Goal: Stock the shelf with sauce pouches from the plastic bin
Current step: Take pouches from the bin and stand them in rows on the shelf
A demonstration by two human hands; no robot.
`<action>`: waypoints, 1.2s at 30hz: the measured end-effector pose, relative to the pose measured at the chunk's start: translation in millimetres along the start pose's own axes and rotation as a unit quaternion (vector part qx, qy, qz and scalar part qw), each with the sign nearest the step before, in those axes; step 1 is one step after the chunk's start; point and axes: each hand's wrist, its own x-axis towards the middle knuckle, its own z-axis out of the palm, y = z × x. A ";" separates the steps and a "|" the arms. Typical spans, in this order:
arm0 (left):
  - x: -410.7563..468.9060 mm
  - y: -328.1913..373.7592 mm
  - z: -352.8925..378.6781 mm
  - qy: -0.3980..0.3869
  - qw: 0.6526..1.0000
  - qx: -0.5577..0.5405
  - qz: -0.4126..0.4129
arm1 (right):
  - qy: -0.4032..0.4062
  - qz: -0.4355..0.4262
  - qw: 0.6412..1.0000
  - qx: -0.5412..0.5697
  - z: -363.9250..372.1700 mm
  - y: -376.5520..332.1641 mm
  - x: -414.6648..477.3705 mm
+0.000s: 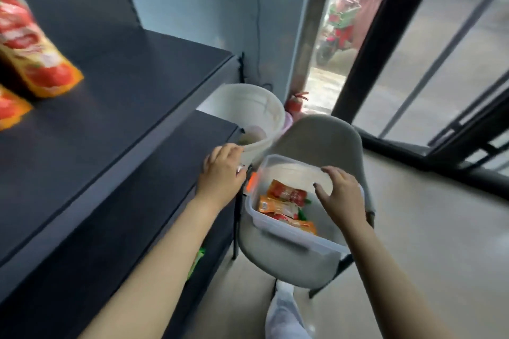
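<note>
Pouches of sauce, flat orange-and-red foil, lie in the clear plastic bin just below the right hand, spread empty to pick one, while the left hand, its grip hidden from me, hangs by the black shelf edge.

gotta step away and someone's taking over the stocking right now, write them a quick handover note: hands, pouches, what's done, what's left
Left hand: beside the left rim of the plastic bin. Its fingers curl away from view, so I cannot tell whether it grips anything.
Right hand: open, fingers spread over the bin, holding nothing.
The bin sits on a grey chair; several sauce pouches lie inside.
Done: two shelved pouches stand on the shelf, at the far left of the view.
Left: lift the remaining pouches out and set them on the shelf.
</note>
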 end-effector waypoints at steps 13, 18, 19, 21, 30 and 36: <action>58.3 -30.5 252.9 -0.364 0.930 0.015 -0.046 | -0.280 0.180 0.943 -0.023 133.1 166.5 72.0; 77.9 -54.7 343.3 -0.420 0.906 0.007 -0.062 | -0.353 0.236 0.905 0.004 208.9 206.5 78.8; 81.7 -58.5 360.3 -0.430 0.901 0.004 -0.059 | -0.371 0.247 0.895 0.018 224.8 211.9 77.3; 86.6 -65.1 390.7 -0.442 0.895 -0.008 -0.062 | -0.398 0.269 0.876 0.043 252.9 220.2 71.5; 83.1 -80.9 441.2 -0.437 0.897 0.027 -0.063 | -0.396 0.268 0.875 0.080 303.5 230.5 47.6; 85.1 -81.0 439.8 -0.439 0.896 0.040 -0.053 | -0.405 0.251 0.873 0.106 294.7 228.4 49.4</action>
